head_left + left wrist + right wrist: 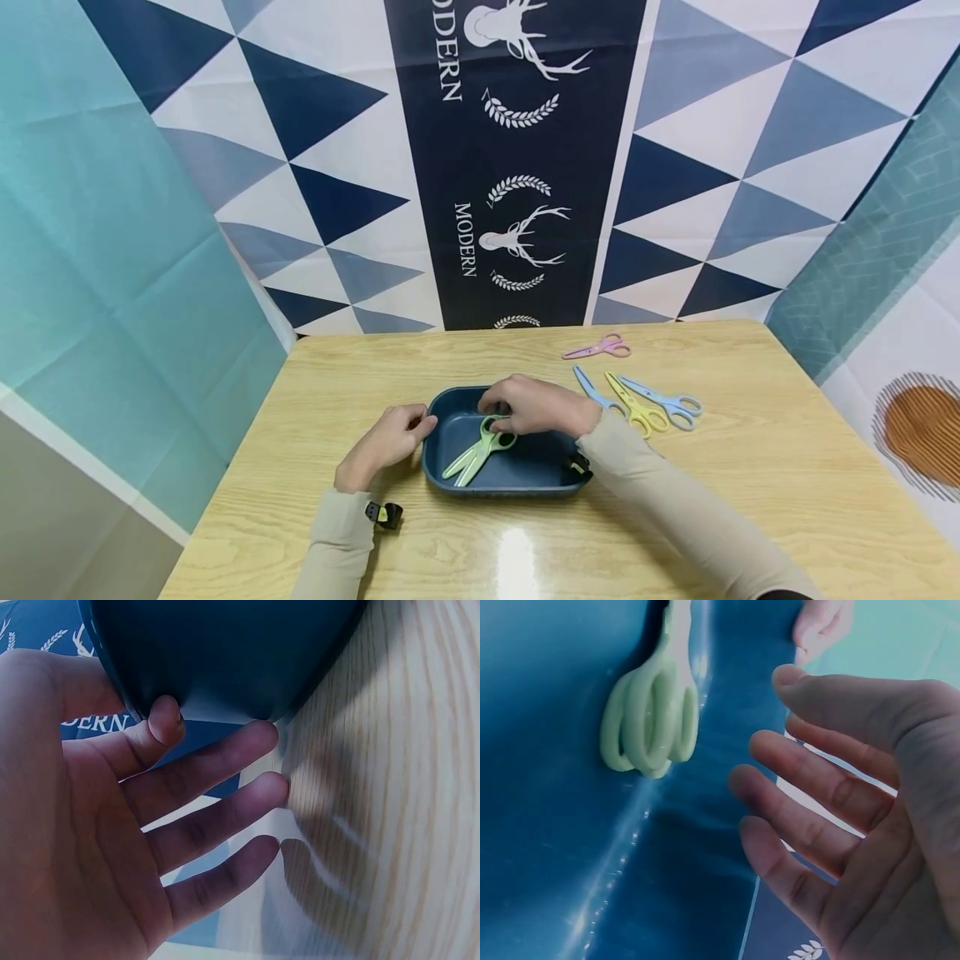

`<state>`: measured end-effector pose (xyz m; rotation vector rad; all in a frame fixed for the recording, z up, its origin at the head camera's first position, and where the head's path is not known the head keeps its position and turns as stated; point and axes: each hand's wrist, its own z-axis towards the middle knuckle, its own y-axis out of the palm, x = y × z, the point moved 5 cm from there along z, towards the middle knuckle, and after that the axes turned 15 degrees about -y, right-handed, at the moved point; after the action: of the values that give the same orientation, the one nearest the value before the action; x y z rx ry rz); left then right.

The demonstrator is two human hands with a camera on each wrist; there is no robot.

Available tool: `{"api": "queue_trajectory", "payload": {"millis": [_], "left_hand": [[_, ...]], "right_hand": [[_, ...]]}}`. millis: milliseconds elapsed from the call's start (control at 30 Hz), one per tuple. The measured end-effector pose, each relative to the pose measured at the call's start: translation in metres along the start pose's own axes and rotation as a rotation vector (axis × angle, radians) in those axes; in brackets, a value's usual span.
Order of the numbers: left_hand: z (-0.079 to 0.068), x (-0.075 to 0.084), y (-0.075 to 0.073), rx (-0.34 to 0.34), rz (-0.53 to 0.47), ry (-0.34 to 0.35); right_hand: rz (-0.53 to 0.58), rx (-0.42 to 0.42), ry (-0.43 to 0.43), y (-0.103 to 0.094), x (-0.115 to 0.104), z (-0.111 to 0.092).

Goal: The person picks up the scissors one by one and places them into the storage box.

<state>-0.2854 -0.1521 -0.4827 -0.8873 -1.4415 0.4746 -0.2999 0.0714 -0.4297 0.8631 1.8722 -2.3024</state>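
A dark blue tray (510,490) sits on the table with light green scissors (480,450) lying in it, blades toward the near left. At the tray's left end, my left hand (392,437) pinches the rim between thumb and index finger. The other left fingers (225,806) extend loosely beside the tray's outer wall, in the left wrist view. Over the far right part of the tray is my right hand (534,406), its fingers loosely bent with nothing between them. In the right wrist view, the green scissor handles (649,724) show apart from the right fingertips (765,750).
Right of the tray lie blue scissors (588,385), yellow scissors (637,406) and another blue pair (663,396). Pink scissors (600,347) lie near the back edge of the wooden table (352,362). Behind it hangs a patterned cloth (517,167).
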Motion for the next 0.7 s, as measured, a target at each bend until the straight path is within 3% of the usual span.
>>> {"api": "queue_trajectory", "payload": {"millis": [333,533,700], "left_hand": [[0.003,0.002,-0.001,0.005,0.000,0.007],[0.004,0.003,-0.002,0.010,-0.005,0.018],[0.004,0.001,0.000,-0.001,0.005,0.017]], "right_hand": [[-0.026,0.057,-0.033,-0.018,-0.006,-0.006],[-0.026,0.114,-0.001,-0.032,-0.008,-0.014],[-0.090,0.150,0.033,-0.041,-0.008,-0.024]]}}
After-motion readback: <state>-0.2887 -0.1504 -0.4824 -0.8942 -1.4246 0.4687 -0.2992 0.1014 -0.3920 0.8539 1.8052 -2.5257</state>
